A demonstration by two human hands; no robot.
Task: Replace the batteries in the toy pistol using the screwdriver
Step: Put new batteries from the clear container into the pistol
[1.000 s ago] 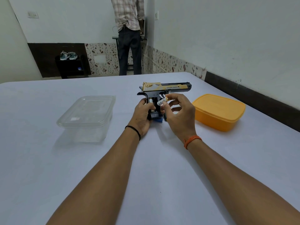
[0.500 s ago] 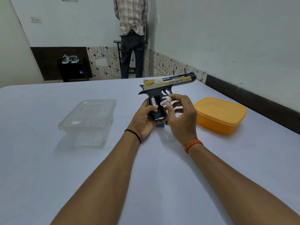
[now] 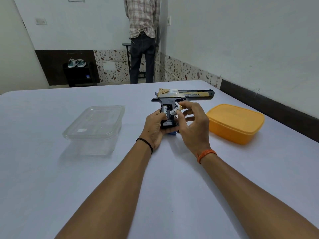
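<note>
A black and gold toy pistol (image 3: 185,96) is held upright over the white table (image 3: 103,178), barrel pointing right. My left hand (image 3: 154,125) grips its handle from the left. The battery bay in the grip stands uncovered, with one white battery (image 3: 165,112) seated in it. My right hand (image 3: 194,125) pinches a second white battery (image 3: 175,110) with a gold tip, tilted at the bay's right side. A small blue object (image 3: 172,134) peeks out under my hands; I cannot tell what it is.
A clear plastic lidded box (image 3: 94,128) sits left of my hands. An orange lidded container (image 3: 235,122) sits to the right. A person (image 3: 141,40) stands beyond the table's far edge, back turned. The wall runs close along the right.
The pistol has levelled out from its tilted pose. My right hand still pinches the battery at the bay and has turned its gold tip up and to the right.
</note>
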